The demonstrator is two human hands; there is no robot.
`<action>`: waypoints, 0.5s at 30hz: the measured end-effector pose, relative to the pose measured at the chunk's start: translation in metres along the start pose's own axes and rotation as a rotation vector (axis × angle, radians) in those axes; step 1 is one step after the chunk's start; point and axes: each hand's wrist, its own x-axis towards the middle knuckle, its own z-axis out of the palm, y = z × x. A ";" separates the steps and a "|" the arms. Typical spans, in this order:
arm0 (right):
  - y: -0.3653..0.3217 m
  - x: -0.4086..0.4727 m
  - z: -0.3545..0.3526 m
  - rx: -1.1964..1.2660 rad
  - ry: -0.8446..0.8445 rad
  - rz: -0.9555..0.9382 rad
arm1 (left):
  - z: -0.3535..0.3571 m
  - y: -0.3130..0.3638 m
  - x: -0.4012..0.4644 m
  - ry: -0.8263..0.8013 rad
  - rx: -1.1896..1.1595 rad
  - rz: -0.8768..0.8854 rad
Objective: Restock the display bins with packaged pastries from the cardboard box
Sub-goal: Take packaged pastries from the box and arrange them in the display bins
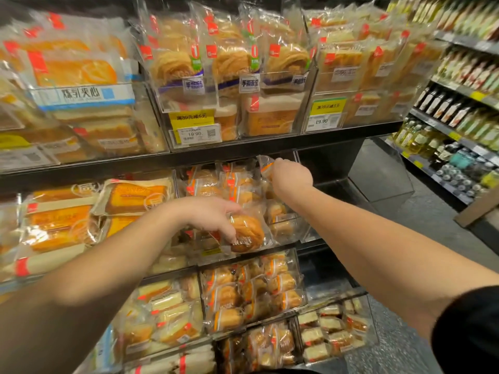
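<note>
**Clear-wrapped pastries going into the middle bin**

Clear plastic is wrapping every pastry on the display. Two bare hands are reaching into the middle shelf's bin (286,233), which is lying between the loaf packs on its left and an open dark gap on its right. The left hand (213,214) is gripping one round packaged pastry (247,233) from above, its fingers (229,234) curling round the wrapper at the bin's front edge. The right hand (291,175) is pinching a second packaged pastry (266,167) up at the bin's rear, just under the upper shelf (243,152); its fingers are hiding behind the knuckles. Two yellow price tags (192,117) are hanging on the upper bins. Three lower bins are sitting below, each crowded with small packs. Right of the display, open aisle floor (418,211) is separating it from the bottle shelves (459,103). No cardboard box is showing.
</note>
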 end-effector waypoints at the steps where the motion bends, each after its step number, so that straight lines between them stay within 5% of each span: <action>1: -0.003 0.005 0.004 0.018 0.018 -0.004 | 0.000 -0.001 -0.001 -0.005 0.005 0.004; 7: -0.001 0.028 0.021 0.033 0.061 -0.098 | -0.001 -0.005 -0.004 -0.012 -0.010 0.031; 15: 0.003 0.052 0.022 -0.183 -0.085 -0.318 | 0.002 -0.004 -0.002 -0.004 -0.028 0.011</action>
